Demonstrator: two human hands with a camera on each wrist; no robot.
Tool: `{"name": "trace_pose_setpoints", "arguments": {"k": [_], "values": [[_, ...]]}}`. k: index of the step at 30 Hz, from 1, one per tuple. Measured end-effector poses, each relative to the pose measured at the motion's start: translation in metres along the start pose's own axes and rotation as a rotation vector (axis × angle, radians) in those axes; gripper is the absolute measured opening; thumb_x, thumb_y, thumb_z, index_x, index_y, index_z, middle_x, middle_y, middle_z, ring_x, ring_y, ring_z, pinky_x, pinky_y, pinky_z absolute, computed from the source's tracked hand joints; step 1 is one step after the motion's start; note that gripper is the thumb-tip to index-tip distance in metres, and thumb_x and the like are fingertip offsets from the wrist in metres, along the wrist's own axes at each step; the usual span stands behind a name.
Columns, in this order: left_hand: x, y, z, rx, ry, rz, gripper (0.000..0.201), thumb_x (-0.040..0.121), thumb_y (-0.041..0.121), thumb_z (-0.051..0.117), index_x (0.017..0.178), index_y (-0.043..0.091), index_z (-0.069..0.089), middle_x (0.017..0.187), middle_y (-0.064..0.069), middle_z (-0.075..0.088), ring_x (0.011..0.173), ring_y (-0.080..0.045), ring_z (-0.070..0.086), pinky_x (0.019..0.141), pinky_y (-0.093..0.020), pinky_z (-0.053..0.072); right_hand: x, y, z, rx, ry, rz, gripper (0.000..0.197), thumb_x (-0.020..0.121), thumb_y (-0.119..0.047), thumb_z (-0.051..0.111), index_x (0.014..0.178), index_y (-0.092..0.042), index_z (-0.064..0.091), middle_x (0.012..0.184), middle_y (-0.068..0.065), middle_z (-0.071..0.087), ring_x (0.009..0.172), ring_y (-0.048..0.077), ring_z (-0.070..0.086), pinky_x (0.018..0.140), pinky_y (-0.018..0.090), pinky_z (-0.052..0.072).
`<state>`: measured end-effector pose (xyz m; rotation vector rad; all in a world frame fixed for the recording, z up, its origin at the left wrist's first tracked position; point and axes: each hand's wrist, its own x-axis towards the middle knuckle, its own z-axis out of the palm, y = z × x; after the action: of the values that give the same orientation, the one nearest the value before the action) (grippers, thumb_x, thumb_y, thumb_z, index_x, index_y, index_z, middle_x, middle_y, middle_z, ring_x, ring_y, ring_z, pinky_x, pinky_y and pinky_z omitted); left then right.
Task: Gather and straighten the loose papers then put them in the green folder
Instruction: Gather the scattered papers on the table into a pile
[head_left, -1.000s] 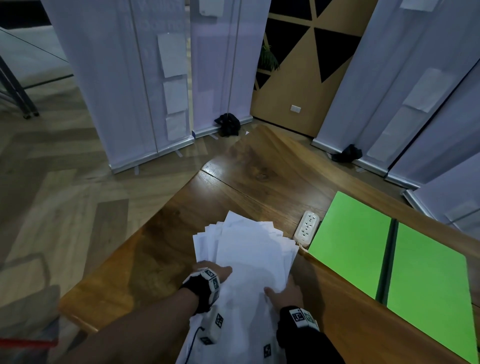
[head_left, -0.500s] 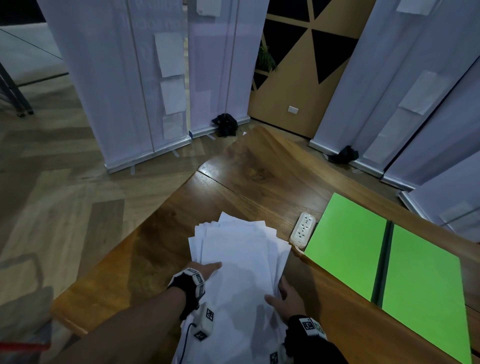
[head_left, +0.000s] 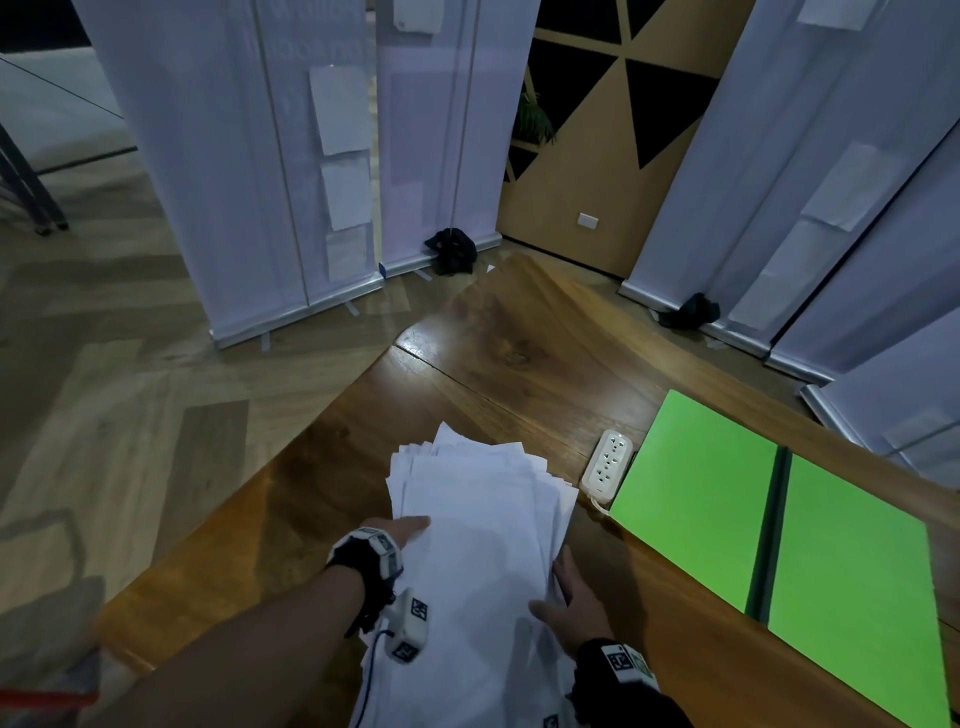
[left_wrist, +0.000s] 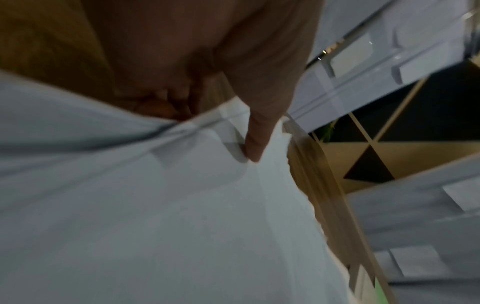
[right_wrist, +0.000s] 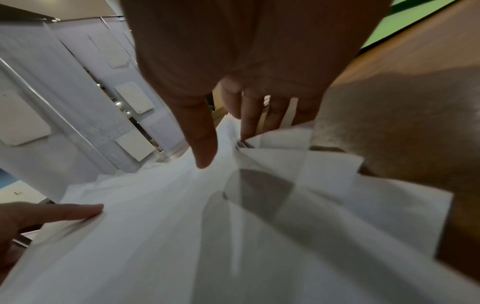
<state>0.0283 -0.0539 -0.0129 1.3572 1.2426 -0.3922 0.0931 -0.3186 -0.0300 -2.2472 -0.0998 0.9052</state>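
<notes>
- The left hand (head_left: 400, 530) grips the left edge of the paper stack (head_left: 483, 545), thumb on top and fingers tucked beneath.
- The right hand (head_left: 569, 605) pinches the stack's right edge, thumb on the top sheet (its corners fan out unevenly).
- The stack rests on the wooden bench (head_left: 519, 358) between both hands.
- The green folder (head_left: 779, 525) lies open, right of the right hand; a white power strip (head_left: 607, 466) sits between it and the papers.
</notes>
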Motion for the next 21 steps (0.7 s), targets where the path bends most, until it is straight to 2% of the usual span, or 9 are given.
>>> {"name": "trace_pose_setpoints", "arguments": {"k": [2, 4, 7, 10, 11, 13, 15, 17, 21], "values": [[0.005, -0.001, -0.007, -0.012, -0.059, -0.012, 0.075, 0.063, 0.045, 0.082, 0.121, 0.002, 0.06, 0.11, -0.016, 0.066, 0.096, -0.034, 0.063, 0.094, -0.041, 0.05, -0.001, 0.003, -0.001, -0.004, 0.021, 0.0, 0.095, 0.082, -0.022, 0.07, 0.155, -0.021, 0.008, 0.155, 0.005, 0.035, 0.14, 0.028, 0.038, 0.116, 0.039, 0.027], [0.011, -0.004, -0.005, -0.009, -0.043, -0.005, 0.072, 0.06, 0.043, 0.085, 0.115, 0.002, 0.064, 0.105, -0.018, 0.068, 0.095, -0.037, 0.065, 0.095, -0.046, 0.051, -0.002, 0.006, 0.001, -0.027, 0.025, -0.003, 0.095, 0.082, -0.024, 0.07, 0.155, -0.02, 0.009, 0.154, 0.005, 0.037, 0.139, 0.028, 0.039, 0.116, 0.039, 0.028], [0.006, 0.0, 0.004, -0.02, 0.008, 0.021, 0.075, 0.062, 0.035, 0.086, 0.122, -0.001, 0.058, 0.119, -0.019, 0.065, 0.098, -0.033, 0.062, 0.097, -0.042, 0.05, 0.0, 0.002, 0.006, -0.039, 0.002, -0.039, 0.09, 0.08, -0.023, 0.071, 0.153, -0.018, 0.019, 0.152, 0.004, 0.042, 0.135, 0.024, 0.046, 0.113, 0.034, 0.033], [-0.002, 0.008, 0.012, -0.017, 0.056, 0.008, 0.102, 0.051, 0.042, 0.089, 0.134, 0.001, 0.043, 0.131, -0.018, 0.056, 0.108, -0.036, 0.059, 0.094, -0.04, 0.05, 0.005, -0.002, 0.012, -0.018, 0.001, -0.027, 0.09, 0.083, -0.021, 0.069, 0.154, -0.018, 0.014, 0.153, 0.002, 0.039, 0.138, 0.024, 0.041, 0.116, 0.037, 0.029], [-0.002, 0.01, 0.014, -0.025, 0.048, 0.001, 0.1, 0.051, 0.042, 0.088, 0.132, 0.002, 0.045, 0.129, -0.017, 0.058, 0.107, -0.036, 0.06, 0.094, -0.041, 0.051, 0.005, -0.002, 0.012, -0.011, 0.014, -0.019, 0.09, 0.084, -0.021, 0.068, 0.154, -0.019, 0.013, 0.154, 0.002, 0.037, 0.14, 0.025, 0.039, 0.117, 0.039, 0.028], [-0.002, 0.011, 0.015, -0.053, 0.014, 0.005, 0.08, 0.06, 0.035, 0.085, 0.125, 0.001, 0.054, 0.125, -0.017, 0.061, 0.106, -0.036, 0.062, 0.097, -0.043, 0.051, 0.007, 0.001, 0.012, 0.011, 0.07, 0.022, 0.087, 0.086, -0.02, 0.067, 0.155, -0.02, 0.013, 0.154, 0.003, 0.038, 0.14, 0.028, 0.038, 0.117, 0.04, 0.026], [-0.002, 0.008, 0.016, -0.102, 0.021, 0.023, 0.066, 0.067, 0.025, 0.082, 0.122, -0.002, 0.057, 0.124, -0.019, 0.062, 0.107, -0.038, 0.062, 0.098, -0.045, 0.05, 0.007, 0.005, 0.012, 0.05, 0.155, 0.072, 0.081, 0.085, -0.018, 0.067, 0.153, -0.018, 0.023, 0.149, 0.007, 0.045, 0.135, 0.029, 0.043, 0.113, 0.039, 0.032], [0.003, 0.003, 0.02, -0.156, 0.093, 0.026, 0.072, 0.067, 0.019, 0.082, 0.127, -0.004, 0.052, 0.124, -0.021, 0.06, 0.104, -0.039, 0.061, 0.093, -0.042, 0.052, 0.006, 0.009, 0.012, 0.053, 0.223, 0.104, 0.07, 0.084, -0.019, 0.069, 0.146, -0.011, 0.039, 0.139, 0.013, 0.054, 0.126, 0.03, 0.051, 0.106, 0.036, 0.039], [0.005, -0.006, 0.026, -0.232, 0.194, 0.045, 0.067, 0.071, 0.005, 0.079, 0.128, -0.006, 0.045, 0.129, -0.022, 0.055, 0.107, -0.038, 0.058, 0.081, -0.033, 0.044, 0.0, 0.012, 0.012, 0.047, 0.179, 0.134, 0.048, 0.082, -0.023, 0.069, 0.127, -0.014, 0.058, 0.125, 0.012, 0.062, 0.114, 0.029, 0.058, 0.099, 0.034, 0.045]]}}
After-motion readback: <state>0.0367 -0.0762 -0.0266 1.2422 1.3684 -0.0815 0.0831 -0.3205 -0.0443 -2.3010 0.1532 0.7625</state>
